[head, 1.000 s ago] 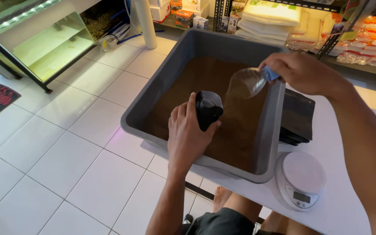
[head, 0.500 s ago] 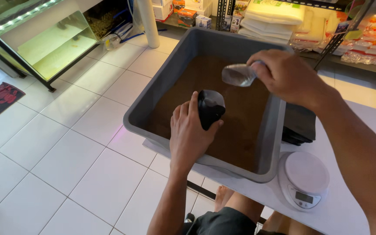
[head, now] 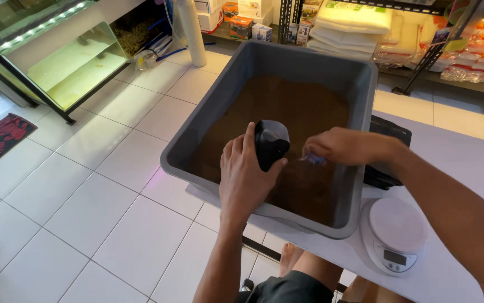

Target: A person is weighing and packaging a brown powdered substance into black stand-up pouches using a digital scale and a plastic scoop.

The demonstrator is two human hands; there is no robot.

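Over grey tub (head: pixel 208 126) of brown granules (head: pixel 292 106): left hand (head: pixel 247 174) gripping black pouch (head: pixel 271 143); right hand (head: pixel 343 147) pinching scoop handle (head: pixel 313 159) (scoop mostly hidden), beside scale (head: pixel 396 233) on tabletop (head: pixel 466 151).

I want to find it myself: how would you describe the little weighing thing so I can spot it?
Find the big grey tub of brown soil on the white table. Beside its near right corner sits the kitchen scale: small, white, with a round plate and a little screen, unlike the black object behind it.
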